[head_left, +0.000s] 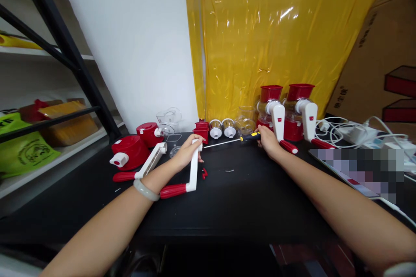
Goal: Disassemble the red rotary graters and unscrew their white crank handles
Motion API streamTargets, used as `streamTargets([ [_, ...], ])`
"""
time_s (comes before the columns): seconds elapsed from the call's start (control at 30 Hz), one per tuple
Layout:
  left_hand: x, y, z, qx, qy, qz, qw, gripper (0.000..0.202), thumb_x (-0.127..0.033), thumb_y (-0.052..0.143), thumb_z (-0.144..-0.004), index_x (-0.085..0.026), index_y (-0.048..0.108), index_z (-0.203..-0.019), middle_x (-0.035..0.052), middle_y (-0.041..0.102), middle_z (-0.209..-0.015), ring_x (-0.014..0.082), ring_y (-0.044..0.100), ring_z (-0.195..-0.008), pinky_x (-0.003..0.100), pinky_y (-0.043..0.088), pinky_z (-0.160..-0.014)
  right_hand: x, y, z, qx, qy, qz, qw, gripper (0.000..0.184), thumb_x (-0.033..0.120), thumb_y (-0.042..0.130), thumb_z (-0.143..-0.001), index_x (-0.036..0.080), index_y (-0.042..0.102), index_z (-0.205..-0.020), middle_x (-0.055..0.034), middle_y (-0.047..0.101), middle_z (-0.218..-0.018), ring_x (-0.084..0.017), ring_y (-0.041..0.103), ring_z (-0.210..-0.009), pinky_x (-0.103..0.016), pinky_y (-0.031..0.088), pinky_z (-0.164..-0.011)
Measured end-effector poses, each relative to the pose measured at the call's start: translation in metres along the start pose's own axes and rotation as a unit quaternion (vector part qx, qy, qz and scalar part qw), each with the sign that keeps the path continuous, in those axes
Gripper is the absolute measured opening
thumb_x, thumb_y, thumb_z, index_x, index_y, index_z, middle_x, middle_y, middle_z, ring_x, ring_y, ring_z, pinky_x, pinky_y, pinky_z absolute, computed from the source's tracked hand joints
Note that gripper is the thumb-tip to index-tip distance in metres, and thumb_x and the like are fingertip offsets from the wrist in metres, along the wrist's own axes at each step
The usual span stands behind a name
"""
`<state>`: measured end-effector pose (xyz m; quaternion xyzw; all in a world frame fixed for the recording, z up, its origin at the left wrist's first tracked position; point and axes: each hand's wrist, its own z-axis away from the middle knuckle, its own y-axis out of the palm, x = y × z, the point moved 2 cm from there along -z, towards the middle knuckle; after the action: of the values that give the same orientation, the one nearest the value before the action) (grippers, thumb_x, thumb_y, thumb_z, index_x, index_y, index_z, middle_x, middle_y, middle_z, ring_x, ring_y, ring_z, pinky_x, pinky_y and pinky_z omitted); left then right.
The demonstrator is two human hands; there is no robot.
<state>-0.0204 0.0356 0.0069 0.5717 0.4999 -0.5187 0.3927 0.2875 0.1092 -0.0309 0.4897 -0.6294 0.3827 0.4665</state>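
My left hand (187, 153) is closed around the upper end of a white crank handle (193, 171), whose red grip points left, low over the table. In my right hand (268, 140) is a screwdriver (249, 137) with a black and yellow handle. Its long shaft points left, and the tip is at or very near the crank's upper end; I cannot tell whether it touches. Small red pieces (204, 174) and a thin metal piece (229, 170) lie on the black table (234, 207). A second crank handle (151, 162) rests left of my left hand.
Two red bases (129, 152) and clear housings (169, 117) stand at the left. Red hoppers (201, 131) and two grater drums (222, 129) sit behind. Two assembled rotary graters (299, 114) are at right, beside white cables (344, 132) and a tablet-like device (354, 175).
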Motion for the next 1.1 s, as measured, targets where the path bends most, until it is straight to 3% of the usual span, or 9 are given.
streamTargets([
  [0.17,0.002,-0.001,-0.002,0.012,0.015,-0.002,1.000,0.036,-0.050,0.063,-0.082,-0.021,0.050,-0.098,-0.0043,0.055,-0.077,0.0076,0.054,-0.047,0.029,0.058,-0.049,0.003,-0.001,0.001,-0.016,0.021,-0.010,1.000,0.013,0.036,0.053,-0.076,0.023,0.054,-0.077,0.0077,0.038,-0.041,-0.011,0.037,-0.036,-0.020,0.027,-0.034],
  [0.53,0.004,-0.004,-0.004,0.015,0.027,-0.007,1.000,0.035,-0.049,0.063,-0.083,-0.020,0.051,-0.098,-0.0035,0.058,-0.076,0.0085,0.057,-0.047,0.028,0.058,-0.050,-0.001,0.000,-0.003,0.004,0.013,-0.069,0.997,0.016,0.028,0.049,-0.070,0.023,0.055,-0.084,0.0049,0.051,-0.062,-0.010,0.043,-0.041,-0.021,0.032,-0.036],
  [0.7,0.003,-0.002,-0.003,0.012,0.019,0.008,1.000,0.034,-0.043,0.062,-0.086,-0.019,0.050,-0.107,0.0029,0.067,-0.095,0.0075,0.060,-0.050,0.031,0.061,-0.059,-0.006,-0.001,-0.004,-0.001,-0.005,-0.052,0.999,0.017,0.039,0.050,-0.079,0.023,0.055,-0.081,0.0036,0.053,-0.060,-0.011,0.045,-0.042,-0.022,0.034,-0.037],
  [0.83,0.002,-0.001,-0.003,0.017,0.012,0.007,1.000,0.033,-0.041,0.058,-0.089,-0.018,0.048,-0.111,0.0064,0.069,-0.102,0.0085,0.063,-0.052,0.034,0.061,-0.064,-0.003,-0.002,-0.003,0.005,-0.005,-0.012,1.000,0.046,0.061,0.036,-0.089,0.022,0.056,-0.075,0.0037,0.044,-0.043,-0.012,0.040,-0.035,-0.023,0.033,-0.036],
  [0.9,0.001,-0.001,-0.003,0.018,0.008,-0.004,1.000,0.030,-0.039,0.056,-0.090,-0.017,0.049,-0.109,0.0067,0.068,-0.101,0.0090,0.064,-0.052,0.034,0.061,-0.065,-0.002,-0.004,-0.003,0.002,0.000,0.021,1.000,0.050,0.066,0.037,-0.088,0.022,0.056,-0.072,0.0042,0.040,-0.040,-0.012,0.038,-0.033,-0.024,0.031,-0.034],
  [1.1,0.002,-0.002,-0.005,0.013,0.006,-0.011,1.000,0.029,-0.041,0.058,-0.089,-0.018,0.050,-0.103,0.0034,0.068,-0.093,0.0093,0.064,-0.052,0.032,0.060,-0.063,-0.005,-0.008,-0.009,0.002,-0.027,0.048,0.998,0.034,0.055,0.058,-0.080,0.023,0.053,-0.070,0.0061,0.041,-0.044,-0.012,0.039,-0.036,-0.024,0.032,-0.033],
])
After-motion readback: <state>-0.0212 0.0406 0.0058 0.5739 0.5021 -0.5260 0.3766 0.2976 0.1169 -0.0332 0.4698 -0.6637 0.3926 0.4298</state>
